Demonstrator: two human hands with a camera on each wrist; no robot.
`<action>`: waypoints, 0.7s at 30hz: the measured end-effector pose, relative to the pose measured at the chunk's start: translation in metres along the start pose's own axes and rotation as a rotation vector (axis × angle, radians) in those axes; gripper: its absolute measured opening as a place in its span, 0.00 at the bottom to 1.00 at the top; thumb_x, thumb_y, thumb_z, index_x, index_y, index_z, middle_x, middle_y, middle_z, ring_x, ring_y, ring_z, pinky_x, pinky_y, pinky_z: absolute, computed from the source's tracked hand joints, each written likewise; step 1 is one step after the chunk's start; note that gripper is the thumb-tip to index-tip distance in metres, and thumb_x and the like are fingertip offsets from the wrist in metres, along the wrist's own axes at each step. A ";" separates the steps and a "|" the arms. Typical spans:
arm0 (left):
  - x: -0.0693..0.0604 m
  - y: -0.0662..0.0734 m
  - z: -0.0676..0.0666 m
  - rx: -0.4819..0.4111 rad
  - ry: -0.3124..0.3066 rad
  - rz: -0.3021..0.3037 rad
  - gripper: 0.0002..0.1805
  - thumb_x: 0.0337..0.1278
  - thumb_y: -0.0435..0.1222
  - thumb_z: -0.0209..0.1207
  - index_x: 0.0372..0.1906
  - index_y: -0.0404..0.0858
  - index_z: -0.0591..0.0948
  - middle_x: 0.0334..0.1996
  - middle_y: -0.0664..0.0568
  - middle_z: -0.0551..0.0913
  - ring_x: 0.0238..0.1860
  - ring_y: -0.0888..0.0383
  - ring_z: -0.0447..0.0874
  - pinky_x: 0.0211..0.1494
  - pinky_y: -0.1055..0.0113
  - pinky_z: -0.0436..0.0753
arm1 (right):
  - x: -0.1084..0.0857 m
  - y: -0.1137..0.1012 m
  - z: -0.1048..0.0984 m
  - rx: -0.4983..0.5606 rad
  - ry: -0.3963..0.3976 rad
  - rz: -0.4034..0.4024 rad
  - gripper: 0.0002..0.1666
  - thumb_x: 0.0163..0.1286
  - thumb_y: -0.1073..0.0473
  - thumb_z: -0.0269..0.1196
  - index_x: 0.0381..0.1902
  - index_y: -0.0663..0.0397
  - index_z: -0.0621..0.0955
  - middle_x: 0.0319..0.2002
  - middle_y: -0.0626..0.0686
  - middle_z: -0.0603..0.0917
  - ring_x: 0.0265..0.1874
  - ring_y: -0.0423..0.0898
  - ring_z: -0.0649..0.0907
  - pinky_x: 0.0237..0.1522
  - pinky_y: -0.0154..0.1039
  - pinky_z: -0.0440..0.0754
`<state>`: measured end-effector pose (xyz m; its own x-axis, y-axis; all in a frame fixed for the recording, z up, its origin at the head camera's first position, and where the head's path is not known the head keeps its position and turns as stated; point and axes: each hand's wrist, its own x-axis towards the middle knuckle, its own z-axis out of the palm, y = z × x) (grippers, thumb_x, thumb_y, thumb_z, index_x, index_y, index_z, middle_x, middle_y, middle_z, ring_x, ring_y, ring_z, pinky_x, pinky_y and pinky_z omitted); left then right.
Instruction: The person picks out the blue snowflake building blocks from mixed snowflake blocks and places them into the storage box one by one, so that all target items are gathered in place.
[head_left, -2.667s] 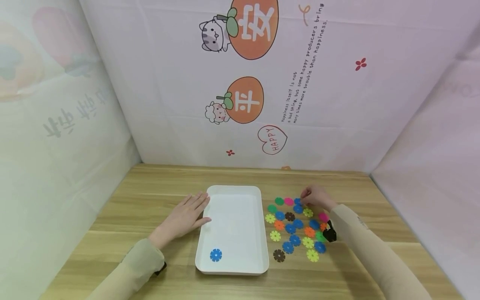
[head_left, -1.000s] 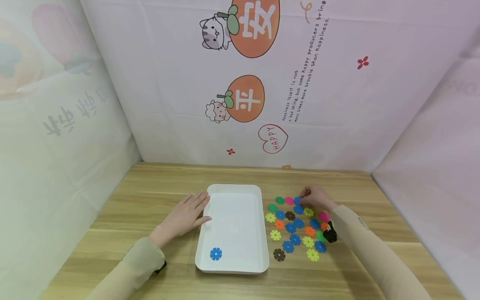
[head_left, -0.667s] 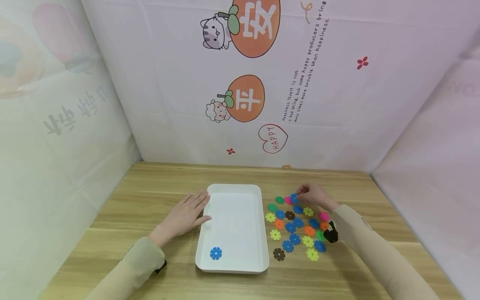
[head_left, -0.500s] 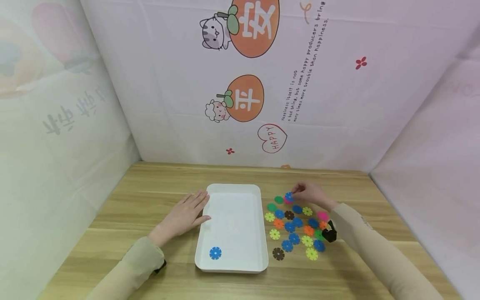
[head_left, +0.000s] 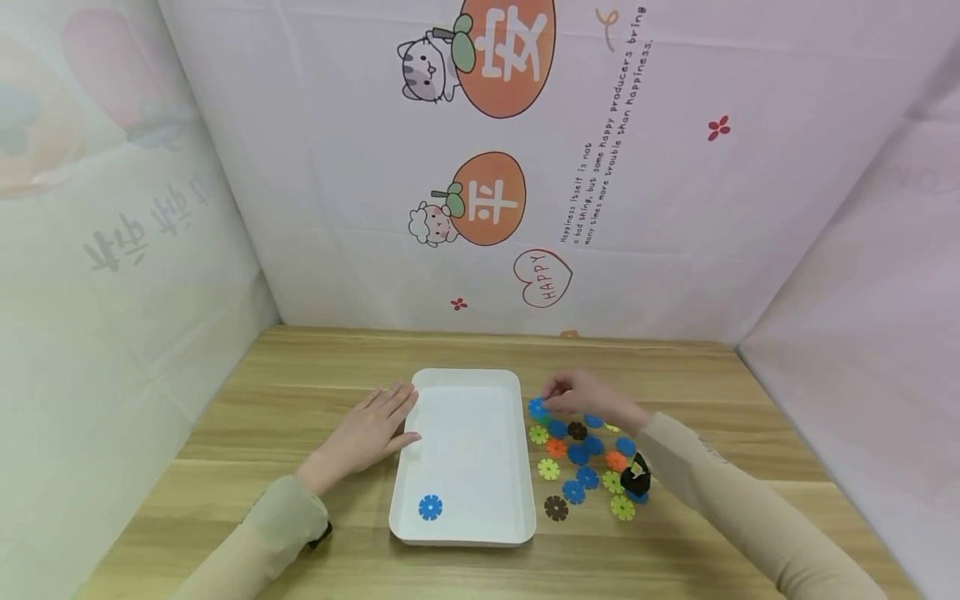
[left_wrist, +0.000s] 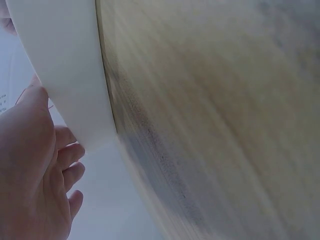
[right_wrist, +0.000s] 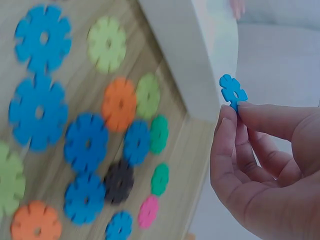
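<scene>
Head view: from above, facing forward and down — tray [head_left: 465, 442], discs [head_left: 573, 492], table [head_left: 315, 367], wall [head_left: 337, 208]. Left wrist view: close, tilted, blurred — seemingly low beside tray. Right wrist view: near, over discs; shares discs, tray with head view.

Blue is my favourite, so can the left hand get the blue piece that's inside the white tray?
Probably yes. The left hand lies at the left edge of the white tray, and the blue piece is inside, uncovered. Nothing blocks the way; the hand would just need to dip over the side.
</scene>
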<state>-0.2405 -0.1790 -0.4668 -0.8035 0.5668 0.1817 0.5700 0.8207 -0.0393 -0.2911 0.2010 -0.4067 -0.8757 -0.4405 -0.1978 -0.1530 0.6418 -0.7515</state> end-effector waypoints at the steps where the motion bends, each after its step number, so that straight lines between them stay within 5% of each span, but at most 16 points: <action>1: 0.000 0.000 0.000 0.000 0.001 0.000 0.39 0.70 0.56 0.52 0.73 0.32 0.65 0.74 0.40 0.65 0.75 0.43 0.63 0.77 0.46 0.65 | 0.001 -0.003 0.003 0.003 -0.007 -0.005 0.07 0.69 0.61 0.63 0.41 0.61 0.81 0.35 0.55 0.84 0.33 0.47 0.82 0.41 0.45 0.86; 9: 0.000 -0.002 0.004 -0.007 -0.009 -0.005 0.39 0.71 0.56 0.50 0.74 0.33 0.65 0.75 0.41 0.65 0.76 0.43 0.63 0.78 0.46 0.64 | 0.007 -0.026 0.032 0.047 -0.083 -0.060 0.07 0.69 0.63 0.63 0.39 0.63 0.81 0.36 0.56 0.84 0.35 0.47 0.85 0.46 0.50 0.88; 21: 0.000 0.000 0.002 -0.017 -0.008 -0.010 0.39 0.70 0.56 0.51 0.73 0.33 0.65 0.74 0.41 0.65 0.76 0.43 0.63 0.78 0.45 0.64 | 0.017 -0.053 0.089 0.025 -0.201 -0.082 0.03 0.66 0.65 0.66 0.36 0.60 0.82 0.32 0.53 0.84 0.31 0.41 0.86 0.40 0.38 0.89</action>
<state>-0.2409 -0.1791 -0.4688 -0.8108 0.5590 0.1736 0.5644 0.8252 -0.0212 -0.2569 0.1036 -0.4263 -0.7511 -0.6089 -0.2550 -0.2065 0.5836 -0.7853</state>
